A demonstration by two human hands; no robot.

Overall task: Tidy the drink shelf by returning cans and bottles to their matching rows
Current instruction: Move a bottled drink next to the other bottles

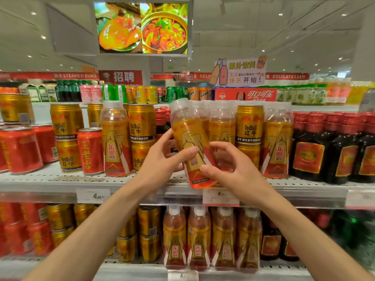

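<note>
Two hands meet in front of the middle shelf (pixel 50 184) in the head view, both on one energy-drink bottle (pixel 190 142). The left hand (pixel 162 161) grasps it from the left, thumb across the label and fingers curled behind. The right hand (pixel 233 169) pinches its lower part from the right, thumb on the label, while the other fingers arch loosely above. This bottle is tilted, its clear cap leaning up and to the left, its base just above the shelf edge near a price tag (pixel 220 197).

Just behind it, further bottles of the same kind (pixel 222 126) stand upright in a row, with one more (pixel 277 142) to the right and a lone one (pixel 115 140) to the left among gold Red Bull cans (pixel 142 123). Another stack of gold cans (pixel 250 124) sits between the bottles on the right. Red cans (pixel 90 151) stand at the left end, and dark bottles with red caps (pixel 308 149) fill the right end.

On the lower shelf (pixel 142 271), four matching bottles (pixel 199 238) stand side by side, with gold cans (pixel 149 234) to their left. Far above the shelves hangs a food picture (pixel 142 28), and a juice sign (pixel 239 72) stands on the top shelf.
</note>
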